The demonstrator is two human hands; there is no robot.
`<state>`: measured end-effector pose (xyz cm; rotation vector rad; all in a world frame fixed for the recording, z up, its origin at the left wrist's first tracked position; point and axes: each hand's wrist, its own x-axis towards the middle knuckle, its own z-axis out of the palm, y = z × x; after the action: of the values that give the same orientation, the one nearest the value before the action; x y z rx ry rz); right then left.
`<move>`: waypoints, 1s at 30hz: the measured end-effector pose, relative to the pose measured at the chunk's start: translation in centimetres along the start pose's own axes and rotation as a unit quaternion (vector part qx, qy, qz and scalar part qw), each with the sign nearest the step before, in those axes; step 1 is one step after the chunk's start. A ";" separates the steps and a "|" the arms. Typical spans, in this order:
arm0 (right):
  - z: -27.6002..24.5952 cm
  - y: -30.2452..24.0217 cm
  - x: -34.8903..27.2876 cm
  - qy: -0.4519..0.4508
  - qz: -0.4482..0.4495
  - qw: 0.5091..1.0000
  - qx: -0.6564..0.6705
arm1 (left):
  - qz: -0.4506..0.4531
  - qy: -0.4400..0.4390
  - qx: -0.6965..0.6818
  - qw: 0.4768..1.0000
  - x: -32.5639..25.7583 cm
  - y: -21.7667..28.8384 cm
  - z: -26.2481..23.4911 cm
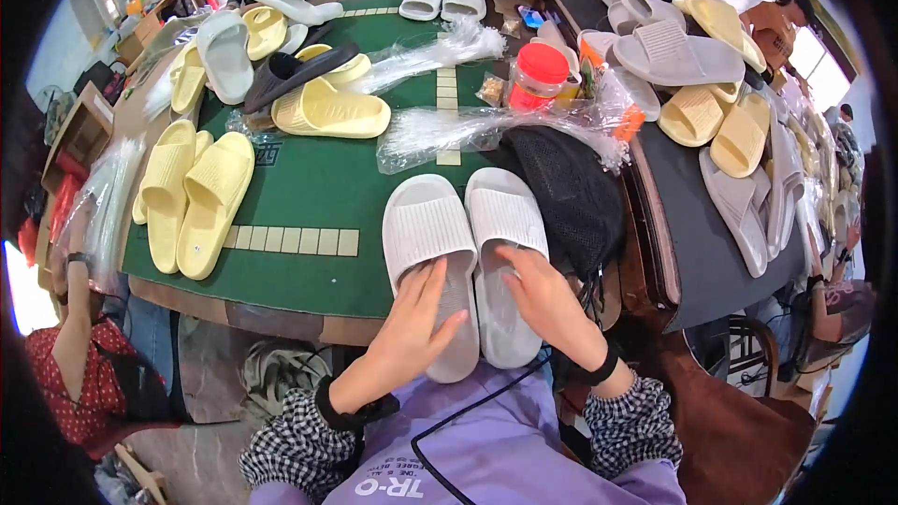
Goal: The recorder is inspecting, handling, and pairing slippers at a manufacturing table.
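Observation:
In front of me a pair of light grey slide slippers lies side by side, toes pointing away, heels hanging over the table's near edge. My left hand (pixel 409 329) rests over the left slipper (pixel 427 224), fingers stretched out to the edge of its strap and thumb apart. At the right slipper (pixel 505 208), my right hand (pixel 550 307) reaches into the foot opening with its fingers spread. Their tips lie by the ribbed strap and are partly hidden. Neither hand is closed around a slipper. A black cord runs over my purple apron (pixel 468 440).
Yellow slippers (pixel 201 192) stand left on the green table mat (pixel 309 196). Bagged clear plastic fasteners (pixel 496 136), a red-lidded jar (pixel 541 75) and a black mesh bag (pixel 571 192) lie beyond. Grey and yellow slippers (pixel 687 51) cover the right table. Several people sit around.

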<state>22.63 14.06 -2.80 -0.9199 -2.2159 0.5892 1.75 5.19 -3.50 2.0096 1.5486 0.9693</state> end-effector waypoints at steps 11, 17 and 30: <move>3.4 4.8 3.9 -0.152 0.134 0.979 -0.017 | -0.099 -0.171 0.021 0.980 5.4 -0.5 0.6; 3.8 4.8 4.2 -0.210 0.121 0.967 -0.077 | -0.044 -0.155 0.091 0.983 4.4 -0.9 2.0; 3.5 3.9 3.2 -0.152 0.157 0.976 -0.013 | -0.116 -0.131 0.083 0.981 5.8 -1.1 1.7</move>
<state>20.15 18.48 -6.26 -1.2799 -2.3628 0.9010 3.10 11.15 -3.84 1.9166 1.7112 0.4786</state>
